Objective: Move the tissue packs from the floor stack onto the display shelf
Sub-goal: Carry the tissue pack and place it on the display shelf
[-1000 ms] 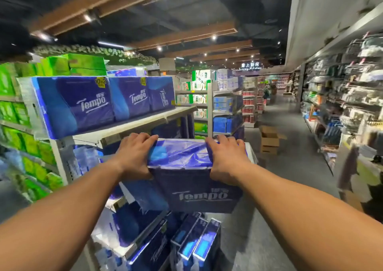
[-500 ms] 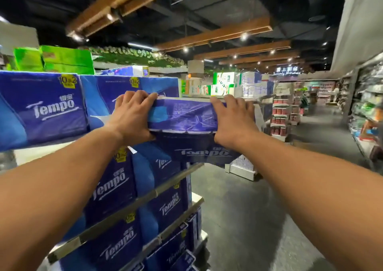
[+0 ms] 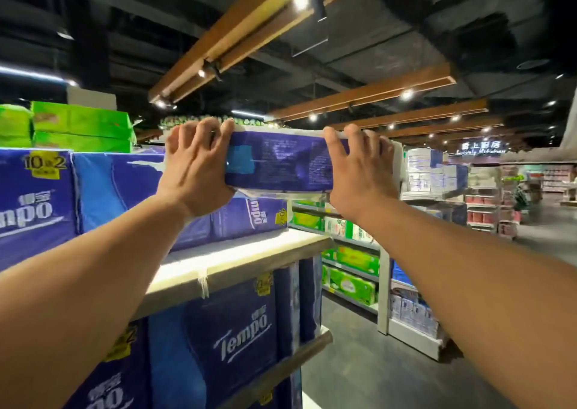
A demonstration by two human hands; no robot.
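A blue Tempo tissue pack [image 3: 281, 158] is held up at head height between both hands. My left hand [image 3: 195, 166] grips its left end and my right hand [image 3: 359, 171] grips its right end. The pack hangs above a row of blue Tempo packs [image 3: 125, 196] that stand on the top board of the display shelf [image 3: 237, 257]. A bare stretch of the board shows at its right end, just below the held pack. More blue packs [image 3: 237, 340] fill the shelf below. The floor stack is out of sight.
Green tissue packs [image 3: 81, 130] lie on top of the blue row at the left. A second shelf unit [image 3: 352, 265] with green and white packs stands to the right. Grey aisle floor [image 3: 374, 377] runs past it toward far shelves.
Both hands have lifted the blue pack from waist height up past the shelf edge to above the top row. The view has tilted upward, so the floor stack has dropped out of sight.
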